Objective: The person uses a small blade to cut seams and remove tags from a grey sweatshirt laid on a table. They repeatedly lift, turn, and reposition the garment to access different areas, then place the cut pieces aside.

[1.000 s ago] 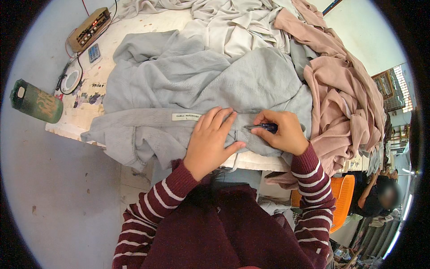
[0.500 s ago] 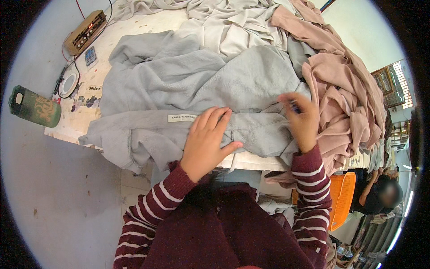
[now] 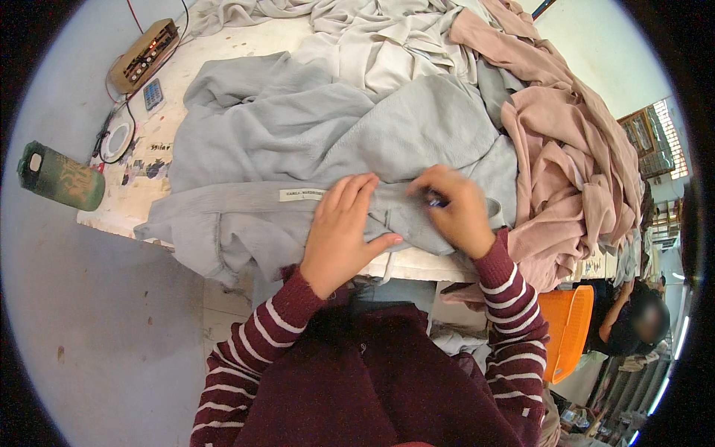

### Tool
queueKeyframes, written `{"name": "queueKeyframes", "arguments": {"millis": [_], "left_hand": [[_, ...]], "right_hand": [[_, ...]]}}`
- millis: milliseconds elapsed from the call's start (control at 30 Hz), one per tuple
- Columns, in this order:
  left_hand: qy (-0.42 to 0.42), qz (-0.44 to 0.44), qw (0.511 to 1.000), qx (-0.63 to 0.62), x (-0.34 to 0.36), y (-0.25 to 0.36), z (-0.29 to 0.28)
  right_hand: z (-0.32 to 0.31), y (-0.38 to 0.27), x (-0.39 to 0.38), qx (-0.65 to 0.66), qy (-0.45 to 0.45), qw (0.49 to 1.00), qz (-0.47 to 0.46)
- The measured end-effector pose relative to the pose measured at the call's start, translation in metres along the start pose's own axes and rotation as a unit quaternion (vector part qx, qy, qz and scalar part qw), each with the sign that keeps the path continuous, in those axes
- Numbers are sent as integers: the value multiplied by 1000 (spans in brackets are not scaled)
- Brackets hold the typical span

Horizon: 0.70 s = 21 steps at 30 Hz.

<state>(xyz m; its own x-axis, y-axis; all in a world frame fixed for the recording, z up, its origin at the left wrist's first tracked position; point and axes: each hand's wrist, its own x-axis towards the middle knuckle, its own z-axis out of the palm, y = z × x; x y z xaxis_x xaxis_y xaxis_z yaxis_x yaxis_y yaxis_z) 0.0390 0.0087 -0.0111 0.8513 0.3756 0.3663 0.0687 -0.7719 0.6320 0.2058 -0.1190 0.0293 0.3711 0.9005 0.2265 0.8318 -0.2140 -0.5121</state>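
Observation:
A crinkled grey garment (image 3: 275, 141) lies along the front of the table, a small white label (image 3: 300, 195) on its folded near band. My left hand (image 3: 341, 231) rests flat on that band just right of the label, fingers stretched and thumb spread. Over the band to its right, my right hand (image 3: 463, 216) is curled round a small dark-blue tool (image 3: 436, 199). Fingers and motion blur hide most of the tool, so its kind is unclear. Both hands are close together, and the fabric between them is smoothed out.
Pink cloth (image 3: 570, 179) is heaped at the right, and off-white cloth (image 3: 380, 45) at the back. Left on the table (image 3: 249, 41) are a brown box device (image 3: 145, 56), a small remote (image 3: 153, 94) and a cable. A green container (image 3: 63, 177) juts past the left edge. An orange basket (image 3: 567, 328) and another person (image 3: 622, 320) are right.
My right hand has moved left and slightly down over the band, toward my left hand, carrying the dark-blue tool. My left hand has stayed in place.

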Motion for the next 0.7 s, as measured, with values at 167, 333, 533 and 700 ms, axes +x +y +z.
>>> {"name": "queueKeyframes", "arguments": {"millis": [167,333,533,700], "left_hand": [[-1,-7,1000,-18,0,-1,0],[4,3,1000,-26,-1,-1,0],[30,-13,993,-116,0,-4,-1],[73,-28,993,-89,-2,-7,2]], "right_hand": [[-35,30,5,63,293,950,86],[-72,38,4,-79,416,904,61],[-52,-3,-12,192,146,963,122],[3,-14,-18,151,0,987,58]]}}
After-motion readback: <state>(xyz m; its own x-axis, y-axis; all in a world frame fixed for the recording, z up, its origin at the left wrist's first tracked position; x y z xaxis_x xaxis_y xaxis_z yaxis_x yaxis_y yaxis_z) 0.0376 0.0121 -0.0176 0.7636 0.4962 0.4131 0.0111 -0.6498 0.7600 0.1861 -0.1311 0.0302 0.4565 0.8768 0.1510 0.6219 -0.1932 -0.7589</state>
